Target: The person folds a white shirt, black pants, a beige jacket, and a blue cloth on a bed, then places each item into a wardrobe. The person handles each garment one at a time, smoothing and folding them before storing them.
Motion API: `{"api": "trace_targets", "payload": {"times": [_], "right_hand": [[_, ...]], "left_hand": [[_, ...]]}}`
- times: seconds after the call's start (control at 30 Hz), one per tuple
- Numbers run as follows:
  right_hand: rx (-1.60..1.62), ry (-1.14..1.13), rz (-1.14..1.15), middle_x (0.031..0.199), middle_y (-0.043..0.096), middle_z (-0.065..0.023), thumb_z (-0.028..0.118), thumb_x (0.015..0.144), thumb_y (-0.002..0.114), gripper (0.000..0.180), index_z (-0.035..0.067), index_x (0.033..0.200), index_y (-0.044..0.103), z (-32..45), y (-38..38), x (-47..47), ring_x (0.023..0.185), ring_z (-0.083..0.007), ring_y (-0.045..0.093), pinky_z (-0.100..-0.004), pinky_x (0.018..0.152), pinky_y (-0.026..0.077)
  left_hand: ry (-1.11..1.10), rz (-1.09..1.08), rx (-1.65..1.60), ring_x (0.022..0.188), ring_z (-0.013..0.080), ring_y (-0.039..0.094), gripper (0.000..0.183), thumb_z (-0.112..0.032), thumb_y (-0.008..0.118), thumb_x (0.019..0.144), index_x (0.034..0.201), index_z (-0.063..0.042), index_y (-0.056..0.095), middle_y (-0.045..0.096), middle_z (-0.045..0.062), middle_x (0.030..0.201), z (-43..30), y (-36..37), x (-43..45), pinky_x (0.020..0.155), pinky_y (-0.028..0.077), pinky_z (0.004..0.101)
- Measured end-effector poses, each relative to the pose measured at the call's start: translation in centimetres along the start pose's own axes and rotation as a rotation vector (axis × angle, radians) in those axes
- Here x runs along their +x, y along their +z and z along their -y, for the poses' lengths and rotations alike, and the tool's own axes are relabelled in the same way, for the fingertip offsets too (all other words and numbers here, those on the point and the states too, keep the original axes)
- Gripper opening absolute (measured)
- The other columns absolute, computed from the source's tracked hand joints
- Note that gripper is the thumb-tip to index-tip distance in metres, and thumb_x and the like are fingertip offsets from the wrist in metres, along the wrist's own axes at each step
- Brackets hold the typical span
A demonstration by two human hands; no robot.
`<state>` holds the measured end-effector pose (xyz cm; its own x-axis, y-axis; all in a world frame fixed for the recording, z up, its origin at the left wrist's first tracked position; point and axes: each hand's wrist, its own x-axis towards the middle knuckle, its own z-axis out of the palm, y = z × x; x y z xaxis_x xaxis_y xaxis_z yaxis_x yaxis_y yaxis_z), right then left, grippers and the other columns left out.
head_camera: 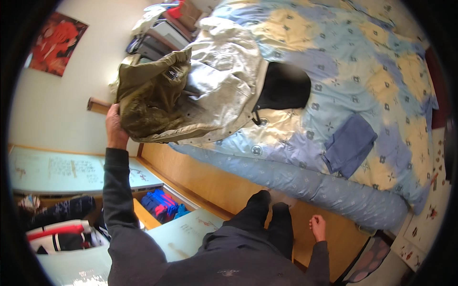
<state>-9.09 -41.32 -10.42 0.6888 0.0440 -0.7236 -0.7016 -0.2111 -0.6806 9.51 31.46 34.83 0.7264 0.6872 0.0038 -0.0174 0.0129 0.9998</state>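
My left hand (117, 128) grips the edge of a beige jacket (229, 60) at the left, by its olive fleece-lined part. This part is lifted open, showing a small dark patch with a star. The rest of the jacket spreads over the corner of the bed (343, 68). A black cloth item (286, 85) lies against the jacket's right side; I cannot tell whether it is joined to it. My right hand (317, 228) hangs low beside my leg, fingers curled, with nothing visible in it. A folded blue-grey cloth (350, 146) rests on the patterned quilt, apart from both hands.
Open compartments with a pale blue top (82, 168) at lower left hold folded clothes (162, 205). Wooden floor (214, 175) runs between them and the bed. Stacked items (168, 34) stand behind the jacket. A dark-framed item with pink spots (372, 254) is at lower right.
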Motion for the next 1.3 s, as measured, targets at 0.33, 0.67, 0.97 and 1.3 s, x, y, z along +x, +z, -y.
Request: {"api": "trace_targets", "payload": {"times": [0.33, 0.67, 0.97, 1.3], "right_hand": [[0.002, -0.604, 0.405, 0.099, 0.069, -0.0063, 0.015, 0.095, 0.072, 0.027, -0.002, 0.115, 0.064, 27.7, 13.9, 2.9, 0.088, -0.0119, 0.063, -0.0276, 0.079, 0.051], [-0.485, -1.050, 0.791, 0.148, 0.050, -0.0238, 0.036, 0.082, 0.086, 0.096, -0.006, 0.152, 0.034, 36.1, 46.8, -9.9, 0.137, -0.0334, 0.051, -0.0405, 0.112, 0.043], [0.810, 0.476, 1.342, 0.124, 0.068, -0.0064, 0.027, 0.105, 0.056, 0.029, 0.011, 0.128, 0.062, 35.9, 65.4, -19.0, 0.109, -0.0207, 0.065, -0.0411, 0.096, 0.055], [0.419, 0.027, 1.671, 0.100, 0.072, -0.0023, 0.014, 0.099, 0.065, 0.015, 0.005, 0.109, 0.070, 38.2, 60.2, -23.1, 0.079, -0.0133, 0.063, -0.0293, 0.066, 0.053]], "left_hand": [[0.211, -0.113, -0.158, 0.119, 0.0255, 0.065, 0.044, -0.028, 0.043, 0.112, 0.144, 0.002, 0.049, 0.063, 0.018, 0.135, -12.3, -10.4, -20.8, 0.103, 0.055, 0.0420], [0.159, -0.461, -0.281, 0.117, 0.0285, 0.066, 0.042, -0.031, 0.046, 0.110, 0.138, 0.000, 0.053, 0.064, 0.018, 0.132, -12.2, -21.3, -33.4, 0.102, 0.056, 0.0437], [0.346, -0.844, 0.086, 0.121, 0.0268, 0.063, 0.043, -0.028, 0.046, 0.110, 0.142, 0.000, 0.050, 0.060, 0.017, 0.137, -10.7, -22.9, -46.1, 0.105, 0.053, 0.0419], [0.321, -1.182, 0.702, 0.126, 0.0249, 0.059, 0.045, -0.025, 0.045, 0.109, 0.146, 0.000, 0.048, 0.057, 0.016, 0.142, -9.1, -14.4, -57.9, 0.108, 0.049, 0.0400]]}}
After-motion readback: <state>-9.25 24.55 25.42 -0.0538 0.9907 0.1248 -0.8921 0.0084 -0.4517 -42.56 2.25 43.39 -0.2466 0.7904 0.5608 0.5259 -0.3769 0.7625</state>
